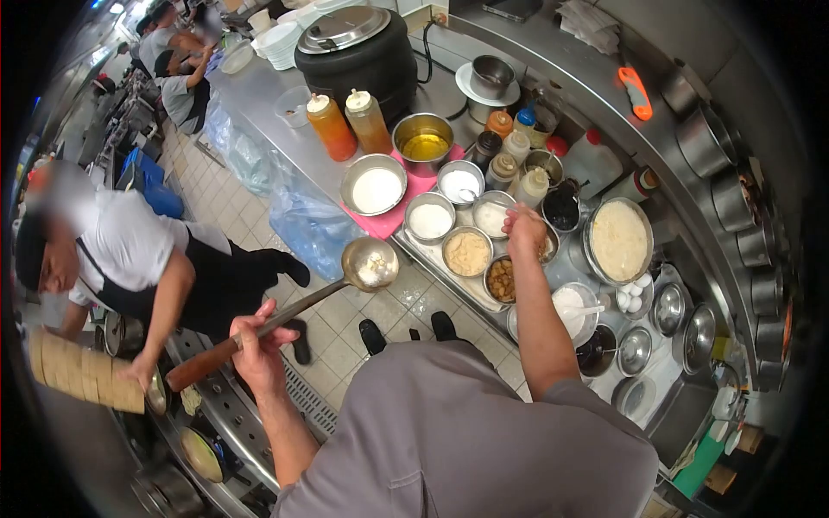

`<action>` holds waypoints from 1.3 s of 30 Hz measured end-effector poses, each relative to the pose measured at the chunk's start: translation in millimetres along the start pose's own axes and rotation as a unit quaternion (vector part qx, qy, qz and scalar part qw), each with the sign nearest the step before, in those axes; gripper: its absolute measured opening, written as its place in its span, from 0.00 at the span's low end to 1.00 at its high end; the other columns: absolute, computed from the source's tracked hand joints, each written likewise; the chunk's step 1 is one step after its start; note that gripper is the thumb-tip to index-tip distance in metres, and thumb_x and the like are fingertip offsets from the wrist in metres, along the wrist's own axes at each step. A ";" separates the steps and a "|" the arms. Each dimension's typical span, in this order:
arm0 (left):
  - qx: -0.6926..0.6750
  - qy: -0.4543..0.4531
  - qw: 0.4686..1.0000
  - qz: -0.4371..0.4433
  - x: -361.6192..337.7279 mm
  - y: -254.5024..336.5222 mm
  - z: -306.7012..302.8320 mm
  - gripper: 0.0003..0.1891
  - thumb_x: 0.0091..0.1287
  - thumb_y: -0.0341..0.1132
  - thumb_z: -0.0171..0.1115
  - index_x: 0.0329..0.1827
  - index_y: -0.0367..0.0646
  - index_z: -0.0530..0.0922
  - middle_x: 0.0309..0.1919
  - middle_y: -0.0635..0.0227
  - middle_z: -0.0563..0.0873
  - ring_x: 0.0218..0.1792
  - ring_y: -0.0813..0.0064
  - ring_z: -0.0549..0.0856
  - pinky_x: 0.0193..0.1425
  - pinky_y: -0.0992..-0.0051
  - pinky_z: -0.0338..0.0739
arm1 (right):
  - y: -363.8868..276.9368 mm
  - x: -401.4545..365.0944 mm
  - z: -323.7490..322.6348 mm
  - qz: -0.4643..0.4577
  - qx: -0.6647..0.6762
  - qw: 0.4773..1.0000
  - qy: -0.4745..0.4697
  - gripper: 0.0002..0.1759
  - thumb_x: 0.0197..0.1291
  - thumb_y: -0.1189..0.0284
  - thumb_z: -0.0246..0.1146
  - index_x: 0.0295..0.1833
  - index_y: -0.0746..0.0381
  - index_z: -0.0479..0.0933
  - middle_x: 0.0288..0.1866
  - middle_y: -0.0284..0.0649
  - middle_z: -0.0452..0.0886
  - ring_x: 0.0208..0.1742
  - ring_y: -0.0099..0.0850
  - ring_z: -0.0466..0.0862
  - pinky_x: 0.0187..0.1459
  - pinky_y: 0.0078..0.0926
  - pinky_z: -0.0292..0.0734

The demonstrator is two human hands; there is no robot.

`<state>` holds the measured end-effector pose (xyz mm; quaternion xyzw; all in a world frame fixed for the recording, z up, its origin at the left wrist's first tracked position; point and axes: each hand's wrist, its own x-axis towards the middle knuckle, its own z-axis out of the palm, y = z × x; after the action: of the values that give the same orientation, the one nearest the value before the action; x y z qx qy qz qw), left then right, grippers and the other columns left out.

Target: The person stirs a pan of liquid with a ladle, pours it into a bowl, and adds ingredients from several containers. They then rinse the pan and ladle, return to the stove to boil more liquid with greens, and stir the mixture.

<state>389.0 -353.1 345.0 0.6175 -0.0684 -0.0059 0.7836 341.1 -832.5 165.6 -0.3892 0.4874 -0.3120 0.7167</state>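
Observation:
My left hand (259,345) is closed around the handle of a metal ladle (370,263), which has a wooden grip end. A little white powder lies in the ladle's bowl, held above the floor. My right hand (525,231) reaches over the counter with its fingers pinched together at a metal bowl of white powder (493,216); what they hold is too small to make out. Around it stand a bowl of light brown powder (467,252), a bowl of brown chunks (501,279), another bowl of white powder (430,218) and a white-filled bowl with a spoon (460,185).
Squeeze bottles (332,128), a pot of yellow liquid (423,142) and a black soup warmer (358,65) stand on the counter (259,95). At left, a co-worker (138,233) handles a stack of bamboo steamers (82,371) near the stove. Blue plastic bags (311,224) hang by the counter.

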 end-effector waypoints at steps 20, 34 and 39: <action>-0.014 0.056 0.998 -0.038 3.5 -5.1 3.0 0.19 0.81 0.47 0.49 0.43 0.35 0.70 0.54 0.29 0.81 0.25 0.62 0.89 0.30 0.68 0.89 | 5.2 -56.6 44.8 -0.354 -0.229 0.902 -0.095 0.11 0.71 0.71 0.58 0.49 0.67 0.81 0.34 0.46 0.87 0.31 0.34 0.87 0.36 0.32 0.82; 0.003 0.059 0.998 -0.008 4.3 -2.9 -3.9 0.20 0.80 0.48 0.51 0.43 0.36 0.73 0.52 0.34 0.83 0.24 0.63 0.89 0.28 0.68 0.89 | 43.6 12.7 40.9 -0.306 -0.234 0.922 -0.026 0.13 0.73 0.68 0.58 0.47 0.67 0.81 0.32 0.45 0.87 0.26 0.35 0.84 0.34 0.33 0.79; 0.000 0.051 0.999 -0.008 4.5 -3.3 -4.5 0.20 0.80 0.48 0.50 0.43 0.36 0.73 0.52 0.34 0.83 0.25 0.63 0.89 0.29 0.68 0.89 | 34.5 -1.5 35.0 -0.248 -0.214 0.944 -0.046 0.12 0.74 0.69 0.58 0.47 0.67 0.81 0.31 0.41 0.86 0.22 0.25 0.80 0.26 0.26 0.76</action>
<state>394.1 -350.0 341.3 0.6173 -0.0232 0.0196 0.7861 375.9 -805.0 144.3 -0.6563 0.3967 -0.3500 0.5380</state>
